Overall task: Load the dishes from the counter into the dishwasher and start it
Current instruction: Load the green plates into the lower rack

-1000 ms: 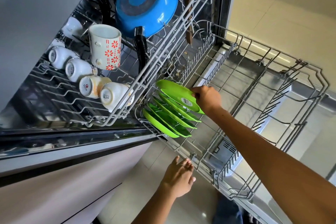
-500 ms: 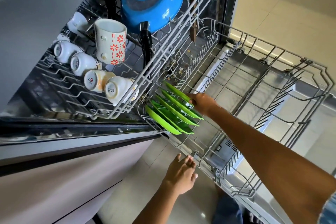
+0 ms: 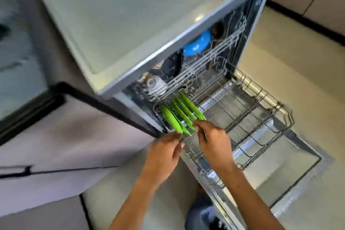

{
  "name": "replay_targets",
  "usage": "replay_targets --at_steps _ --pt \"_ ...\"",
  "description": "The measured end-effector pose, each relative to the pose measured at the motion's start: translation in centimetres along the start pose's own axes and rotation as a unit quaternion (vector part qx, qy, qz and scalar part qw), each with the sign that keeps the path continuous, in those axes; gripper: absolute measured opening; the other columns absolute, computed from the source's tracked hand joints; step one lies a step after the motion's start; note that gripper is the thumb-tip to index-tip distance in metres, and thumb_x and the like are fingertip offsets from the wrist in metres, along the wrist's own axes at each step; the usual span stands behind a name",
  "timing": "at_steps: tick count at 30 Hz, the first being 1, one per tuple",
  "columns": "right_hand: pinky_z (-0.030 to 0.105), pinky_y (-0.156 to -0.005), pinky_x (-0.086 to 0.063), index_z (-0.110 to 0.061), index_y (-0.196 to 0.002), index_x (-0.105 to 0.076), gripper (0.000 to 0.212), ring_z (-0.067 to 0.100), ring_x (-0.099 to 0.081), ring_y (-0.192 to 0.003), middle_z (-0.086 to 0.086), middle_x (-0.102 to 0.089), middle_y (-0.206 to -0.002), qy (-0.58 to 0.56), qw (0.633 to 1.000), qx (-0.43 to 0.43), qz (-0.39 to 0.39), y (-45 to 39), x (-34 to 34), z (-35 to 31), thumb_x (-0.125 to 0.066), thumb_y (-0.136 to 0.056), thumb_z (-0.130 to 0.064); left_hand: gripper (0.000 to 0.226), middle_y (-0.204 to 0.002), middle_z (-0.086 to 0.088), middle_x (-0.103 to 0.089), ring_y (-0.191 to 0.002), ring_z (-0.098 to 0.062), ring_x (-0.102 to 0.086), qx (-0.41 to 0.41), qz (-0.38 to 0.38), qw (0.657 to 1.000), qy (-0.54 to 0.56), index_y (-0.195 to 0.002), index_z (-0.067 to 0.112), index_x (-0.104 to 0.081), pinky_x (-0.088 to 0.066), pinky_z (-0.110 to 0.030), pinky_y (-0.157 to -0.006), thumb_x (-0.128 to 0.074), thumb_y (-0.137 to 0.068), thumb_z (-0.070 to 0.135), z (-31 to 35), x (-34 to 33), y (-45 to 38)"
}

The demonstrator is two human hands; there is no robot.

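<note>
Pulled-out lower rack (image 3: 261, 117), four green plates (image 3: 183, 115) upright, both hands (image 3: 188, 147) released, fingers relaxed

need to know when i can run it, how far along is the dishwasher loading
Done: the green plates stand in a row at the near corner of the pulled-out lower rack, and the upper rack holds cups and a blue pan. In hand: both the left hand and right hand are at the plates' edges, holding nothing. Left: push the rack in, shut the door, start it.
</note>
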State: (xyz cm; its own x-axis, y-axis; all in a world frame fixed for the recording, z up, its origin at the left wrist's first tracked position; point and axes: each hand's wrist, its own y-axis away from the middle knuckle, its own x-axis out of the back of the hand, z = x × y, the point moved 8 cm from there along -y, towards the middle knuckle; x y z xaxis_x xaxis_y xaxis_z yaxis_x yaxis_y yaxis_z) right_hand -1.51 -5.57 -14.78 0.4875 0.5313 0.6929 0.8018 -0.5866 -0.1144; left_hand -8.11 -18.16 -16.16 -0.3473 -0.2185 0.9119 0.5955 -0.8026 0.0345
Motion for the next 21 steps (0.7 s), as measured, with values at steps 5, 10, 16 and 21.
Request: replay_targets --at_steps 5,10,16,21 --pt "0.030 -0.066 -0.053 -0.017 -0.104 -0.069 0.022 0.017 -0.068 -0.081 -0.003 -0.071 -0.097 -0.067 0.993 0.095 0.012 5.6 6.3 -16.2 -0.055 -0.087 -0.013 0.044 -0.120 -0.009 -0.065 -0.109 -0.023 -0.062 0.080 0.145 0.986 0.002 -0.116 0.009 -0.067 -0.046 -0.031 -0.093 -0.038 -0.093 0.034 3.1 17.4 11.9" --pt "0.022 -0.074 -0.046 -0.014 -0.097 -0.070 0.022 0.017 -0.068 -0.080 0.000 -0.072 -0.093 -0.139 0.958 0.243 -0.056 10.8 6.6 -32.0 -0.056 -0.081 -0.012 0.043 -0.123 -0.003 -0.064 -0.110 -0.021 -0.062 0.207 0.265 0.942 -0.020 -0.114 0.014 -0.069 -0.049 -0.028 -0.089 -0.040 -0.092 0.037 2.6 28.3 25.9" --pt "0.020 -0.065 -0.043 -0.020 -0.092 -0.071 0.020 0.012 -0.064 -0.066 -0.003 -0.071 -0.083 -0.144 0.901 0.390 -0.126 16.0 1.8 -47.6 -0.055 -0.080 -0.019 0.043 -0.119 0.004 -0.066 -0.107 -0.014 -0.063 0.378 0.386 0.838 -0.080 -0.116 0.020 -0.068 -0.047 -0.024 -0.089 -0.042 -0.089 0.041 -2.0 35.6 41.2" --pt "0.035 -0.064 -0.055 -0.017 -0.096 -0.070 0.023 0.025 -0.069 -0.077 0.000 -0.072 -0.090 -0.143 0.856 0.446 -0.219 18.9 -6.5 -57.3 -0.051 -0.083 -0.022 0.037 -0.113 -0.002 -0.069 -0.102 -0.017 -0.066 0.482 0.425 0.755 -0.126 -0.105 0.017 -0.073 -0.053 -0.033 -0.084 -0.047 -0.086 0.036 -7.8 39.8 50.2"
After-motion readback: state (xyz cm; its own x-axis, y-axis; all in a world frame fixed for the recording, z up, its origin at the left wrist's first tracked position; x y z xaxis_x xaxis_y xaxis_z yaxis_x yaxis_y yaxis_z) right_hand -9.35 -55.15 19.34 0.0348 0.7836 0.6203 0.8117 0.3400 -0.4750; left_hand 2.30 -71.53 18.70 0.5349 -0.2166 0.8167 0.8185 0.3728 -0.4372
